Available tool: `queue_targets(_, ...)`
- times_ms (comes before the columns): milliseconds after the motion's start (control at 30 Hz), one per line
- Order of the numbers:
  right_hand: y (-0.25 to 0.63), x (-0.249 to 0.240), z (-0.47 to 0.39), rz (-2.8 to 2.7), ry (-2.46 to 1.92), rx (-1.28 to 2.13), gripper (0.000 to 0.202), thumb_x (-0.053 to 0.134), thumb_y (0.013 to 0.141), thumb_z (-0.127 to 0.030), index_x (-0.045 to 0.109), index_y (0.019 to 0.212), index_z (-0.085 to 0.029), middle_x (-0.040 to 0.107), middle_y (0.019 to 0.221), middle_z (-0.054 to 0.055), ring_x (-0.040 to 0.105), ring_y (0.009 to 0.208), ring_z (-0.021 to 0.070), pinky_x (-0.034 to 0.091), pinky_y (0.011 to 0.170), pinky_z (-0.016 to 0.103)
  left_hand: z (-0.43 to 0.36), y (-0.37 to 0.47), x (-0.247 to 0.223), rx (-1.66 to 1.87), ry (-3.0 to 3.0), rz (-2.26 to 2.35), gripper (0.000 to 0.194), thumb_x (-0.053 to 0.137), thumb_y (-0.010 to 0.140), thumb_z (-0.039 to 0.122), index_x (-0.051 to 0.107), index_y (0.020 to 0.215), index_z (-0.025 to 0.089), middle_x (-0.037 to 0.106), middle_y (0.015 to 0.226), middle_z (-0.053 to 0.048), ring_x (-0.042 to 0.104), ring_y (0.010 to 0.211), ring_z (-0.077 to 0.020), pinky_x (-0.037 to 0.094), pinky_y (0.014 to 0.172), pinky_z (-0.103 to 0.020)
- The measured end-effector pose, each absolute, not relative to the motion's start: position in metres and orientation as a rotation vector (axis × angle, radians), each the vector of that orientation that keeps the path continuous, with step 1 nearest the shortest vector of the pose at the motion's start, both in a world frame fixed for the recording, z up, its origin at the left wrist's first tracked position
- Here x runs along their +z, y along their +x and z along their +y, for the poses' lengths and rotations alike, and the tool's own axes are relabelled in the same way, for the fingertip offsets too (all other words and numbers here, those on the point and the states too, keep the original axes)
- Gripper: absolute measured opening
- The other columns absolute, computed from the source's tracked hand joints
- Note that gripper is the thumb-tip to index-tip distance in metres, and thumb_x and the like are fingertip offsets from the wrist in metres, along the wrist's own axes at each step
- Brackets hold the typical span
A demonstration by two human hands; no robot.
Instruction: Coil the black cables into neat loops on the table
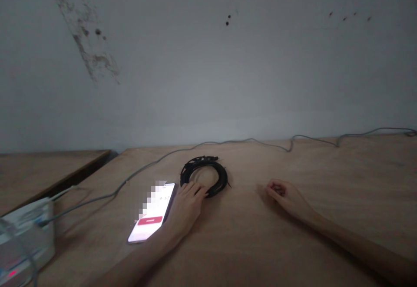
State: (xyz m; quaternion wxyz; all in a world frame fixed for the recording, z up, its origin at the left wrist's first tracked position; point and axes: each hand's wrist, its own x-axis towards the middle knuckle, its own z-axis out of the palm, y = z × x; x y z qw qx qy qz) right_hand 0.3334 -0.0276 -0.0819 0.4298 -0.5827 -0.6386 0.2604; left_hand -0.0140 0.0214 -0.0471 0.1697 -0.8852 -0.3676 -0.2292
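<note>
Coil of black cable (222,177) on wooden counter (244,239), left hand (190,200) at its near side.
Left fingers lie close together over the coil's near rim; cannot tell whether they clamp it. Right hand (289,196) well apart to the right, fingers curled into a loose fist. Lit smartphone (155,211) just beside left hand; grey cord (156,162) runs behind coil.

Stained grey wall (195,74) behind a wooden table (241,243).
</note>
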Motion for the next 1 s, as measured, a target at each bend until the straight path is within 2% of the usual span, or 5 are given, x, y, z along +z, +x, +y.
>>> queue_targets(300, 0.344, -0.084, -0.022, -1.443, -1.408, 0.802, 0.049, 0.055, 0.090, -0.064, 0.070, 0.081, -0.018, 0.072, 0.073, 0.006, 0.054, 0.052, 0.0140, 0.038, 0.049, 0.026, -0.007, -0.006, -0.038, -0.821, -2.596, -0.531, 0.032, 0.044, 0.099, 0.004, 0.069, 0.115, 0.016, 0.072, 0.096, -0.010, 0.063, 0.087, -0.0215, 0.051, 0.082, -0.038)
queue_targets(367, 0.344, -0.084, -0.022, -1.370, -1.359, 0.849, 0.051, 0.058, 0.088, -0.065, 0.074, 0.089, -0.017, 0.075, 0.078, 0.008, 0.050, 0.048, 0.0125, 0.036, 0.045, 0.025, -0.017, -0.003, -0.035, -0.737, -2.718, -0.397, 0.025, 0.047, 0.102, 0.013, 0.069, 0.110, 0.018, 0.072, 0.094, -0.007, 0.064, 0.085, -0.0203, 0.050, 0.086, -0.038)
queue_targets(433, 0.344, -0.083, -0.023, -1.315, -1.295, 0.901, 0.051, 0.064, 0.083, -0.065, 0.076, 0.093, -0.017, 0.076, 0.081, 0.009, 0.048, 0.047, 0.0118, 0.035, 0.043, 0.025, -0.023, -0.003, -0.031, -0.689, -2.832, -0.325, 0.028, 0.053, 0.103, 0.038, 0.067, 0.117, 0.019, 0.072, 0.099, -0.009, 0.065, 0.091, -0.0237, 0.049, 0.092, -0.042)
queue_targets(733, 0.337, -0.072, -0.037, -1.307, -1.174, 0.915, 0.043, 0.076, 0.074, -0.060, 0.080, 0.083, -0.019, 0.079, 0.079, 0.010, 0.053, 0.048, 0.0122, 0.040, 0.044, 0.025, -0.003, -0.006, -0.027, -0.739, -2.554, -1.378, 0.027, 0.045, 0.102, 0.038, 0.062, 0.109, 0.018, 0.069, 0.105, -0.012, 0.066, 0.096, -0.0293, 0.052, 0.086, -0.044)
queue_targets(1000, 0.326, -0.059, -0.052, -1.399, -1.146, 0.902, 0.042, 0.077, 0.076, -0.062, 0.079, 0.080, -0.020, 0.079, 0.078, 0.010, 0.059, 0.053, 0.0142, 0.046, 0.046, 0.025, -0.001, -0.004, -0.030, -0.505, -2.402, -1.609, 0.030, 0.047, 0.099, 0.041, 0.051, 0.118, 0.018, 0.072, 0.103, -0.012, 0.071, 0.087, -0.0309, 0.052, 0.069, -0.036)
